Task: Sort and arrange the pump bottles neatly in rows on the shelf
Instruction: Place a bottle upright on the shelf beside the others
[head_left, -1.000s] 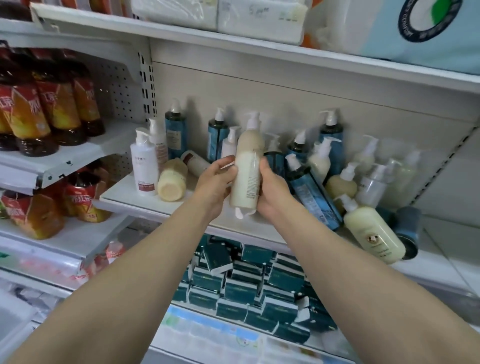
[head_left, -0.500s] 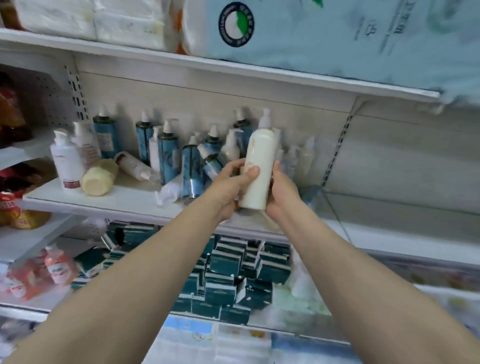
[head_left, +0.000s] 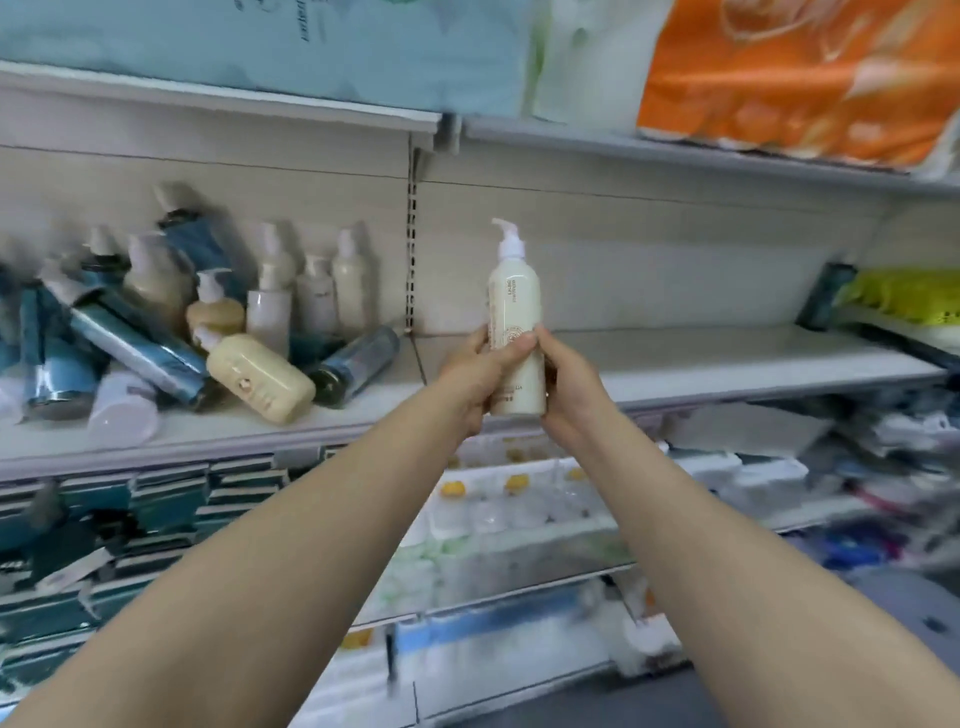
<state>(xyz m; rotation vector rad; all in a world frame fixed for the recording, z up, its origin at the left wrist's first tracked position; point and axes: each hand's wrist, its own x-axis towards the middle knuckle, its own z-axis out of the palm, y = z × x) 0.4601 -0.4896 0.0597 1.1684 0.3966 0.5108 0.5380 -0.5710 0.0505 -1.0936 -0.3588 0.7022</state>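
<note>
Bright, even light; motion blur smears the edges (centre sharper), wide-angle bending outer lines.

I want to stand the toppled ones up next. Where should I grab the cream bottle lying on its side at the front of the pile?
Grip the cream bottle around its wide body, coming from the front and above. It lies with its base toward the shelf edge and its pump pointing back into the pile, so the body is the exposed part.

back panel (head_left: 649, 249): beige, slotted upright (head_left: 412, 234) | top shelf (head_left: 218, 101): blue and orange packs (head_left: 789, 73) | lower tiers: teal boxes (head_left: 166, 499) | floor (head_left: 909, 613): grey
</note>
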